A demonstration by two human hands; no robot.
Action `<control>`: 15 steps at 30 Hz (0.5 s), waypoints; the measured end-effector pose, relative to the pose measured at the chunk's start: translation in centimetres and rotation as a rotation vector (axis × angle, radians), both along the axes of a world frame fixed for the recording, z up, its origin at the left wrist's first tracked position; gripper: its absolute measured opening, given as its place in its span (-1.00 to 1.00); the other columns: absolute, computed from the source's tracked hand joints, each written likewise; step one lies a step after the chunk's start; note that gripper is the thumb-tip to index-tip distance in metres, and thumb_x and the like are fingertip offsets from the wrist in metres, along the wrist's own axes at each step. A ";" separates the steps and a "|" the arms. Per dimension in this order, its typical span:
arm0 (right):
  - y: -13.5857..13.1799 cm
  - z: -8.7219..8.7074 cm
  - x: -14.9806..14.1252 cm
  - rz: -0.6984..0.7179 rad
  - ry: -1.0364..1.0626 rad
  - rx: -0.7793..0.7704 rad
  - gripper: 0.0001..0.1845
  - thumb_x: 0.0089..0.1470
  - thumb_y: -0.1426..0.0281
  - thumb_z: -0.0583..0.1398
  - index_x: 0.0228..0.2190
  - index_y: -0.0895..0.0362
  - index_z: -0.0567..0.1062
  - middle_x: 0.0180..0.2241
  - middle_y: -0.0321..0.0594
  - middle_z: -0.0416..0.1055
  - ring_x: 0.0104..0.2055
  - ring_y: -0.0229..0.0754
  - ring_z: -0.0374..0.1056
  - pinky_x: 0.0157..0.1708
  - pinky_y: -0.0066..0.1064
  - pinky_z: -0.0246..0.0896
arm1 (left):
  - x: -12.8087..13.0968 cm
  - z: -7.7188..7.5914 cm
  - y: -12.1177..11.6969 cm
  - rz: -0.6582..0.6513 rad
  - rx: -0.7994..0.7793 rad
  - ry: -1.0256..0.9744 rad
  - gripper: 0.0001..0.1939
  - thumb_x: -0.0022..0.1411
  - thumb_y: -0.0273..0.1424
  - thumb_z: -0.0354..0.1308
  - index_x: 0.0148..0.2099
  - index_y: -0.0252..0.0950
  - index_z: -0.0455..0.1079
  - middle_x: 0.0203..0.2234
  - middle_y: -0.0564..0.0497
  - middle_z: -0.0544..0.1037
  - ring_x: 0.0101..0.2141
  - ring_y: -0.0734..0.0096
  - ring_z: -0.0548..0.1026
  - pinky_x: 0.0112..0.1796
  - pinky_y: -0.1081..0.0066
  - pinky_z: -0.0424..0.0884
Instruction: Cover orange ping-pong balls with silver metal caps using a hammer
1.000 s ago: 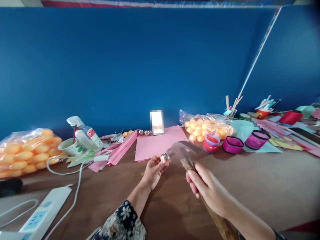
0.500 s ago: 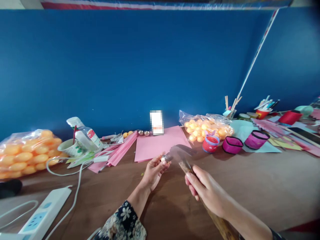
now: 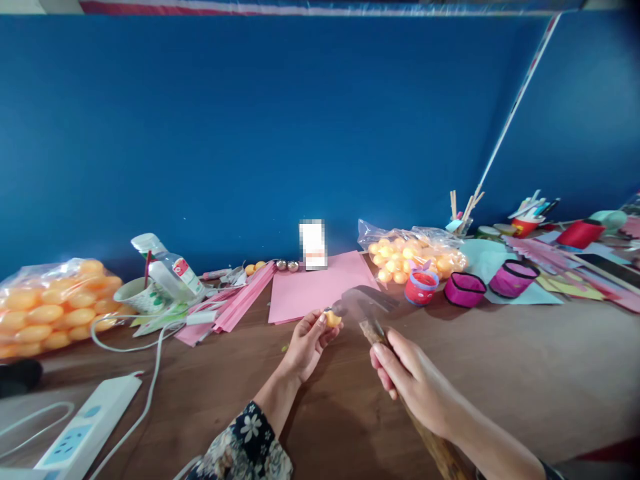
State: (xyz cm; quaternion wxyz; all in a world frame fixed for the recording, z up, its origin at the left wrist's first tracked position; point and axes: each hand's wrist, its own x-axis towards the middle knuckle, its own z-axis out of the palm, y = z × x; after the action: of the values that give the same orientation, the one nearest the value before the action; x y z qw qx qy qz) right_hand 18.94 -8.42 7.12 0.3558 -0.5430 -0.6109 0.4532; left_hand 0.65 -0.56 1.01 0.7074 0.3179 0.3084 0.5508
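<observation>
The left forearm (image 3: 280, 392) slants towards one o'clock, the left hand (image 3: 309, 343) pinching with its thumb (image 3: 317, 328) and fingers. At about three o'clock from it, the right hand (image 3: 403, 367) curls into a full grip, knuckles towards ten o'clock, the right forearm (image 3: 485, 430) running back towards four o'clock

Rough wood, smooth metal, matt paper and clear plastic

In front of the matt pink paper sheet (image 3: 317, 292), the claw hammer (image 3: 359, 303) joins a smooth metal head to a rough-looking wooden handle, next to the small ball (image 3: 333, 320), smooth and orange. Near the sheet's far left corner, two silvery balls (image 3: 293, 266) gleam like polished metal. Right of the sheet, the bag (image 3: 415, 255) is glossy, crinkled clear plastic; left of it, the bottle (image 3: 167, 270) is transparent plastic.
</observation>
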 end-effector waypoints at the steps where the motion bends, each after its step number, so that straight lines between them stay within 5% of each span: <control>1: 0.0 0.0 0.0 0.002 -0.009 0.000 -0.66 0.18 0.13 -0.07 -0.48 0.10 0.23 -0.60 -0.38 0.22 -0.58 -0.35 0.18 -0.58 -0.53 0.14 | 0.0 0.0 0.0 0.001 0.005 -0.001 -0.75 0.01 -0.35 0.27 -0.24 -0.34 0.39 -0.34 -0.04 0.55 -0.30 0.38 0.54 -0.25 0.48 0.42; 7: 0.0 1.1 1.4 0.035 -0.084 0.040 -0.62 0.19 0.12 -0.13 -0.47 0.10 0.23 -0.62 -0.38 0.20 -0.59 -0.32 0.20 -0.60 -0.52 0.12 | -0.1 0.2 0.1 0.019 -0.019 -0.006 -0.77 0.02 -0.37 0.26 -0.24 -0.33 0.40 -0.34 -0.02 0.56 -0.30 0.40 0.54 -0.27 0.51 0.43; 11: 0.0 1.6 4.4 0.004 -0.462 0.258 -0.73 0.18 0.20 -0.05 -0.41 0.09 0.30 -0.55 -0.28 0.34 -0.52 -0.22 0.30 -0.47 -0.42 0.14 | -0.1 0.3 0.2 0.053 -0.048 -0.020 -0.78 -0.01 -0.38 0.29 -0.27 -0.33 0.42 -0.36 -0.01 0.57 -0.32 0.42 0.54 -0.27 0.51 0.44; 15: 0.5 0.0 9.2 0.022 -0.775 0.344 -0.78 0.13 0.30 0.02 -0.19 0.06 0.34 -0.36 -0.17 0.46 -0.36 -0.09 0.40 -0.42 -0.37 0.16 | 0.0 0.3 0.1 0.050 -0.055 -0.004 -0.73 -0.05 -0.38 0.31 -0.25 -0.34 0.42 -0.34 -0.03 0.57 -0.33 0.41 0.54 -0.28 0.49 0.45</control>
State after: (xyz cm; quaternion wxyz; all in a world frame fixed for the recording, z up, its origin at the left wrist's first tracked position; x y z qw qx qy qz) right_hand 28.14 -7.96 7.09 0.1804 -0.5993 -0.7720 0.1108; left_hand 0.61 -0.48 1.29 0.7026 0.2893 0.3299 0.5602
